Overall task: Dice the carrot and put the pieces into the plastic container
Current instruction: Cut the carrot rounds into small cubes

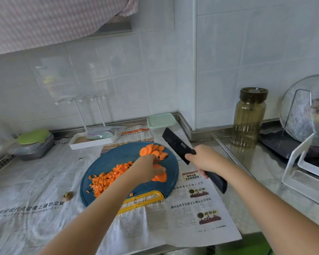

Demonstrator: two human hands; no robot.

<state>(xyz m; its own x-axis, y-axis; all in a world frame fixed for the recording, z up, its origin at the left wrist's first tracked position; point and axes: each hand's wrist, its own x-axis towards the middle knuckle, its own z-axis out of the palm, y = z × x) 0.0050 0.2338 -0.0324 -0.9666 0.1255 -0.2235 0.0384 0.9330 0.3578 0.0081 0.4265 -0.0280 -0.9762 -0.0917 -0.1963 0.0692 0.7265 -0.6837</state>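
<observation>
- L hand (148, 167): thumb and bent fingers pinch a small stack of slices (160, 177) at the right side of the cutting board (118, 157). Fingertips are partly hidden by the back of the hand.
- R hand (203, 160): clenched round the handle of the knife (177, 144). The blade is lifted off the board and hangs over the newspaper (191, 208), just beside the board's right edge.
- Carrot is in 3 lots, all on the board: the stack under my L hand, a pile of round slices (153, 150) at the far edge, and diced pieces (109, 178) heaped near-left.
- Plastic container (161, 122) sits on the worktop (247, 162) behind the board by the wall. Lid is on, no carrot in it that I can see.
- Key relation: the stack lies left of and below the blade, between the 2 hands. The blade's long axis runs near-right to far-left, tip toward the container.
- My read: dicing is approx half done. Next the blade has to swing left and down onto the stack, so L fingers should tuck back first.
- Container is nearer the R hand, but that one's busy w/ the knife.
</observation>
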